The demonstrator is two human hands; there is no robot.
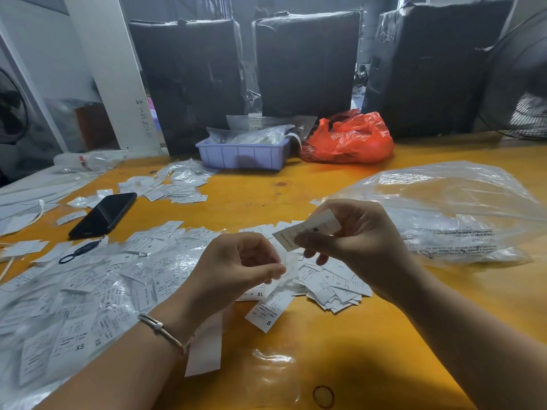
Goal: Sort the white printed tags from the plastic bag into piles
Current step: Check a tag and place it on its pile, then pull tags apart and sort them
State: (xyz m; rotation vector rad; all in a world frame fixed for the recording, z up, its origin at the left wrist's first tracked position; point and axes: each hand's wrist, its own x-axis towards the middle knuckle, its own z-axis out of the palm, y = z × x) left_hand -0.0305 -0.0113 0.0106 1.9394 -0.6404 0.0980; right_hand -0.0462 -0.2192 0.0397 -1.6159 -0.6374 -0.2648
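Observation:
My right hand (352, 241) pinches a white printed tag (307, 230) marked M, held above the table. My left hand (239, 264) is just left of it, fingers curled, thumb and fingertips pinched on a thin clear wrapper or tag (291, 266) that is blurred. Under both hands lies a loose pile of white tags (331, 284) with S, L and XL marks. A wide spread of tags and clear sleeves (83, 294) covers the table's left side. The big clear plastic bag (444, 208) lies at the right, behind my right hand.
A black phone (103, 214) lies at the left, with a smaller heap of tags (174, 184) beyond it. A lilac tray (242, 156) and an orange plastic bag (349, 140) stand at the back. A rubber band (323, 396) lies on the yellow table (370, 350) near me.

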